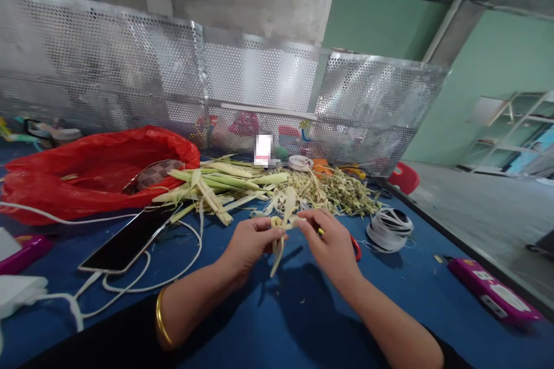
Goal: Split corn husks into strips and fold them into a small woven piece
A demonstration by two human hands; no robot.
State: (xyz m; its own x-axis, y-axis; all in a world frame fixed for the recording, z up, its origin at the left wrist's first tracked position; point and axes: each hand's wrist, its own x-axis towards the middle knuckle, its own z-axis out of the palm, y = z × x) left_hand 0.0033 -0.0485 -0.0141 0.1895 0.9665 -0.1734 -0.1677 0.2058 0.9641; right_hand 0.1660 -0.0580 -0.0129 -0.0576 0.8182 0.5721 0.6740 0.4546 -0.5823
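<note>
Pale green-yellow leaf strips point(289, 203), folded across one another, are held up over the middle of the blue table. My left hand point(258, 237) is closed, thumb and fingers pinching the strips where they cross. From the other side, my right hand point(325, 236) pinches the end of a strip that points right. One strip stands up above the fingers and another hangs below them. Behind the hands lie a heap of long green leaf stalks point(225, 177) and a pile of dried plant sprigs point(346, 193). Scissors with a red handle point(356, 248) are partly hidden behind my right hand.
A red plastic bag point(99, 150) lies open at the left, near a phone point(132, 239) with a white cable. To the right are a roll of white string point(389, 229) and a purple packet point(493, 291). A perforated metal screen point(259, 78) borders the table's back.
</note>
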